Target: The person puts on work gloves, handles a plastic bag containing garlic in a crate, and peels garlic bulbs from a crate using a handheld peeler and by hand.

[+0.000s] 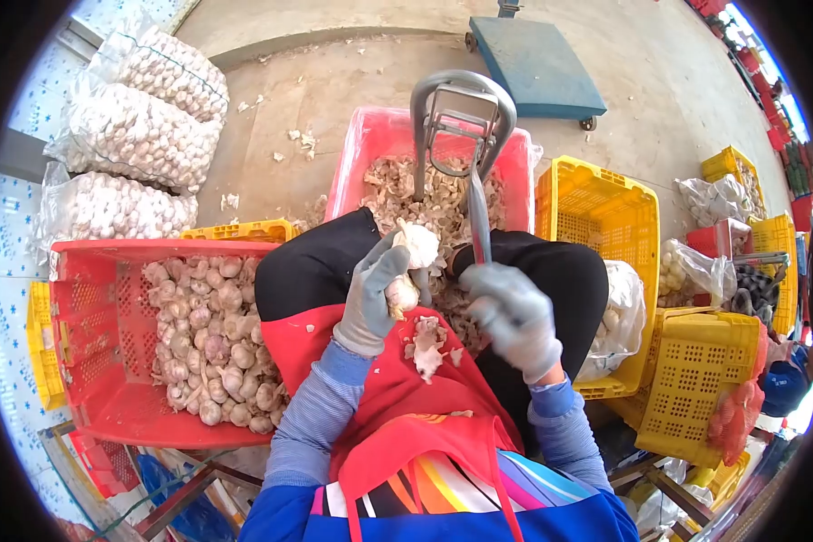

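My left hand [376, 294] is closed around two garlic bulbs. The upper garlic bulb [418, 244] shows white, and the lower garlic bulb [402, 296] sits against my palm. My right hand [515, 321], smeared by motion, is curled at the lower end of a metal lever handle [479, 217]. This lever belongs to a curved steel cutting tool [461, 86] standing over a pink crate [357, 140] of garlic skins and trimmings. Both hands wear grey-coated gloves. Loose skins [427, 348] lie on the red apron [379, 388] below my hands.
To the left is a red crate [99, 334] of garlic bulbs [212, 339]. Behind it are stacked mesh sacks of garlic [140, 135]. Yellow crates [596, 181] stand on the right, one with a plastic bag [616, 316]. A blue platform cart [537, 68] is ahead.
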A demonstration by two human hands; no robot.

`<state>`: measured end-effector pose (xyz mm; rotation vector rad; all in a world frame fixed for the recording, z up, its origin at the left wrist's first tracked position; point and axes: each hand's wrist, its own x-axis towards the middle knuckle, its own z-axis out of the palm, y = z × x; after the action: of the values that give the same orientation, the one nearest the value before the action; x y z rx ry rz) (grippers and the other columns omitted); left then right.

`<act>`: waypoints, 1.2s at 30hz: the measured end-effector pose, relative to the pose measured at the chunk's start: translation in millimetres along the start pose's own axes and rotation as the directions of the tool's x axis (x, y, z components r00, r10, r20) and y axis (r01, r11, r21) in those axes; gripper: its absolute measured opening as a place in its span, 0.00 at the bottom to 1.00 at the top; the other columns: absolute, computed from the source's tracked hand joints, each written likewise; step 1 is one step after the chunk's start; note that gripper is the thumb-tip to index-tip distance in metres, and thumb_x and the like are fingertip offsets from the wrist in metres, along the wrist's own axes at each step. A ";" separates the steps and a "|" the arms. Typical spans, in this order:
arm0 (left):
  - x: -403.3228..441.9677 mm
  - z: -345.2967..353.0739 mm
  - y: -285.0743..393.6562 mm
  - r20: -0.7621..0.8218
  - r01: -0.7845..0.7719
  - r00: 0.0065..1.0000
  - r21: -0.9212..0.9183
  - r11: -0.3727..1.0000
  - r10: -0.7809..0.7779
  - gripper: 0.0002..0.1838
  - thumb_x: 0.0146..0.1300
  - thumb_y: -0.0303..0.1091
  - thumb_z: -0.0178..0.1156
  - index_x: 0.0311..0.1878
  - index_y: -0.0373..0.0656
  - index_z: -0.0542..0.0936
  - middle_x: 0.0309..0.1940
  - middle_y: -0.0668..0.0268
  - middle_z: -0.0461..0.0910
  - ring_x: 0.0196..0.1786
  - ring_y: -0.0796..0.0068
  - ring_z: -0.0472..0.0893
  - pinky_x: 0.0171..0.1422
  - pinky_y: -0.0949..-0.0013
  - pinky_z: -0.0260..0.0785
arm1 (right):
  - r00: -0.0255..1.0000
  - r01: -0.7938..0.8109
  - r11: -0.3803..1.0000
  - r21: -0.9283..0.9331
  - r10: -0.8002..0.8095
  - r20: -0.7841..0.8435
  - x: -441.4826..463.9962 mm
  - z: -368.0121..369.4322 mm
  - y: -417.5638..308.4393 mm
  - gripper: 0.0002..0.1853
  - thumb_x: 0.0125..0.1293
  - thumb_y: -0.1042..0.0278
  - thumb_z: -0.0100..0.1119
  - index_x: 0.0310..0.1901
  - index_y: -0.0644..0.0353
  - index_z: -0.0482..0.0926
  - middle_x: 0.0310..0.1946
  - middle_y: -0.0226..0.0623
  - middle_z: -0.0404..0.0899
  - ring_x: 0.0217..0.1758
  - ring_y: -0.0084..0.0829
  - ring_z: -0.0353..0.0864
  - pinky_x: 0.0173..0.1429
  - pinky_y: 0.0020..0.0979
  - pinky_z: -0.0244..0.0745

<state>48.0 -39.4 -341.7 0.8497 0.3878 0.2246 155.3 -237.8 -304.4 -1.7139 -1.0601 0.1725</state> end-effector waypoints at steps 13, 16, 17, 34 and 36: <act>49.5 26.2 10.8 -0.122 -0.007 0.992 0.217 0.976 0.034 0.22 0.69 0.42 0.67 0.58 0.36 0.82 0.33 0.65 0.84 0.25 0.81 0.80 0.29 0.75 0.76 | 0.829 -0.500 0.715 0.489 0.558 0.033 23.9 -3.5 -55.1 0.36 0.71 0.79 0.56 0.79 0.67 0.57 0.40 0.34 0.76 0.31 0.16 0.74 0.35 0.24 0.74; 61.6 25.0 12.1 -0.114 0.029 0.993 0.174 0.984 -0.009 0.22 0.69 0.42 0.68 0.58 0.36 0.82 0.32 0.66 0.84 0.25 0.81 0.79 0.28 0.75 0.75 | 0.863 -0.482 0.814 0.324 0.504 0.018 24.2 -3.7 -51.1 0.37 0.70 0.79 0.56 0.79 0.67 0.56 0.40 0.40 0.78 0.31 0.23 0.77 0.37 0.28 0.76; 63.3 29.5 16.2 -0.119 0.017 0.993 0.190 0.982 0.006 0.20 0.70 0.42 0.66 0.56 0.36 0.83 0.32 0.67 0.84 0.25 0.82 0.79 0.28 0.75 0.74 | 0.890 -0.439 0.866 0.238 0.456 -0.017 19.5 3.0 -40.2 0.37 0.70 0.79 0.56 0.79 0.67 0.56 0.40 0.43 0.78 0.32 0.28 0.79 0.38 0.30 0.77; 15.4 22.8 18.1 0.131 -0.199 0.980 0.654 0.730 0.150 0.22 0.79 0.48 0.53 0.49 0.36 0.85 0.30 0.70 0.82 0.27 0.86 0.76 0.28 0.75 0.66 | 0.994 0.107 0.964 -0.245 -0.107 0.011 25.9 27.8 24.4 0.36 0.55 0.80 0.65 0.69 0.58 0.73 0.64 0.51 0.76 0.58 0.51 0.81 0.56 0.40 0.78; 15.1 16.6 10.4 0.382 -0.551 0.777 0.798 0.246 0.501 0.21 0.80 0.45 0.52 0.51 0.36 0.85 0.29 0.70 0.82 0.26 0.87 0.75 0.28 0.76 0.66 | 0.998 0.043 0.998 -0.053 -0.045 -0.053 20.4 30.9 22.3 0.32 0.62 0.76 0.66 0.69 0.63 0.72 0.60 0.48 0.79 0.56 0.45 0.84 0.57 0.37 0.79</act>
<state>68.3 -38.9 -327.5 2.0815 0.1113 0.6766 162.2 -202.5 -328.5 -1.7302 -1.0693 0.0709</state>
